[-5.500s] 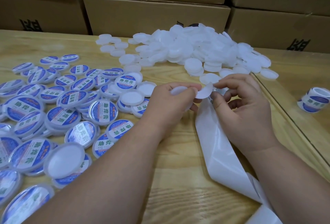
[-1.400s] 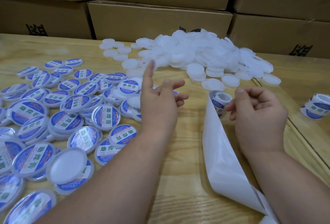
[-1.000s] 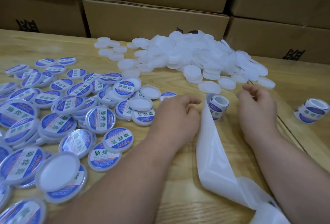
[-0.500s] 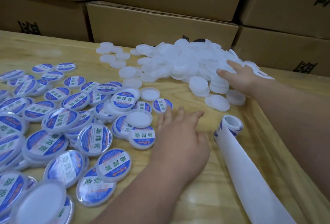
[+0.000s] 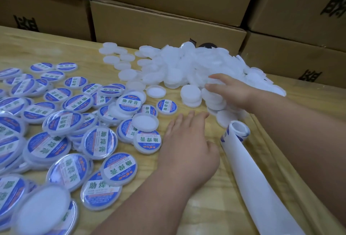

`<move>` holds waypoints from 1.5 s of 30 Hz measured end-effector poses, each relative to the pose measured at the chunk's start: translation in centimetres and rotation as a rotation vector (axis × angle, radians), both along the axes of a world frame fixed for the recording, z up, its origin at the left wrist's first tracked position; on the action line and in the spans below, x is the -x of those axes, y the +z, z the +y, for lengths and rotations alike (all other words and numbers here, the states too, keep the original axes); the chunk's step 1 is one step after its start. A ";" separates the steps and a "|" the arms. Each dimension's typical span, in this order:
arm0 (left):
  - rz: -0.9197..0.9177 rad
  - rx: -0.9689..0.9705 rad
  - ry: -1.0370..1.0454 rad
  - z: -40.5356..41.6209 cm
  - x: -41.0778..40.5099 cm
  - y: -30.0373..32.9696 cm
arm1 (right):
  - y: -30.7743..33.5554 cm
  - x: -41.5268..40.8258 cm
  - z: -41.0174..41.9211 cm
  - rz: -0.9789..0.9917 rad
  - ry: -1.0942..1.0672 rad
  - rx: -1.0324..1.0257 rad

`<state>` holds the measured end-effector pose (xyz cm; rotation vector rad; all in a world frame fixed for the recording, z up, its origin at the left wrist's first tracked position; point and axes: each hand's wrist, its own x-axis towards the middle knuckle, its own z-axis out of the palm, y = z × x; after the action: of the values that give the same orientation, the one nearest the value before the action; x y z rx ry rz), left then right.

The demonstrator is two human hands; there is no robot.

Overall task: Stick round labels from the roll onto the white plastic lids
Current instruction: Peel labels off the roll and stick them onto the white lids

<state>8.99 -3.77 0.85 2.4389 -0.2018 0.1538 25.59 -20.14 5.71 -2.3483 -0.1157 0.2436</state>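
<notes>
A heap of bare white plastic lids (image 5: 187, 64) lies at the far middle of the wooden table (image 5: 56, 49). My right hand (image 5: 230, 90) reaches into the heap's near edge, fingers spread over several lids and touching them. My left hand (image 5: 189, 144) rests flat on the table, fingers apart, holding nothing. The label roll (image 5: 237, 131) lies just right of it, and its white backing strip (image 5: 262, 193) trails toward the bottom right. Many lids with blue and white labels (image 5: 65, 122) cover the left side.
Stacked cardboard boxes (image 5: 164, 23) wall off the far side of the table. A seam in the tabletop (image 5: 265, 141) runs diagonally on the right, under my right forearm. A few unlabelled lids lie upside down among the labelled ones (image 5: 145, 122).
My right hand has let go of the roll and reached forward into the white lid heap. My left hand has flattened on the table. The view has tilted down and closer.
</notes>
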 end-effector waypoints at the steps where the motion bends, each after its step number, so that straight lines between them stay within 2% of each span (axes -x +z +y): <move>1: -0.011 0.015 -0.001 0.0 0.0 0.0 | 0.3 0.8 0.5 0.011 0.026 -0.006; 5: -0.046 0.035 -0.001 0.0 0.1 0.1 | 1.8 4.2 2.2 0.070 0.137 0.016; 8: -0.084 0.026 0.001 0.0 -0.1 0.0 | 3.5 7.1 2.3 0.020 0.143 0.005; 12: -0.087 -0.024 -0.002 0.0 -0.2 -0.3 | 4.2 11.6 0.6 -0.214 -0.082 -0.057; 14: -0.085 -0.061 -0.021 0.0 -0.2 -0.4 | 3.4 14.0 -0.5 -0.357 -0.243 0.000; 15: -0.081 -0.089 -0.037 0.0 -0.1 -0.5 | 3.0 15.2 -0.9 -0.362 -0.297 0.042; 18: -0.074 -0.201 -0.094 -0.2 0.0 -0.7 | 2.2 18.3 -1.0 -0.127 -0.338 0.103; 20: -0.059 -0.207 -0.104 -0.3 0.1 -0.7 | 2.1 20.2 -1.1 -0.010 -0.302 0.123; 25: -0.061 -0.123 -0.078 -0.1 0.1 -0.5 | 3.3 25.5 -3.0 0.123 -0.157 0.194; 30: -0.090 -0.070 -0.076 -0.2 0.3 -0.6 | 3.6 28.3 -2.1 0.271 -0.065 0.035; 37: -0.104 0.013 -0.030 -0.2 0.2 -0.5 | 1.7 25.6 -0.1 0.158 -0.353 -0.234; 41: -0.074 0.209 -0.033 0.1 0.1 -0.1 | 0.2 23.7 0.9 0.116 -0.396 -0.273; 45: -0.040 0.409 -0.009 0.3 -0.1 0.0 | -0.9 22.8 1.2 0.014 -0.361 -0.163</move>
<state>9.11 -3.52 0.87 2.0293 -0.1797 0.2176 2.83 -18.94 4.78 -2.1576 0.2837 0.0688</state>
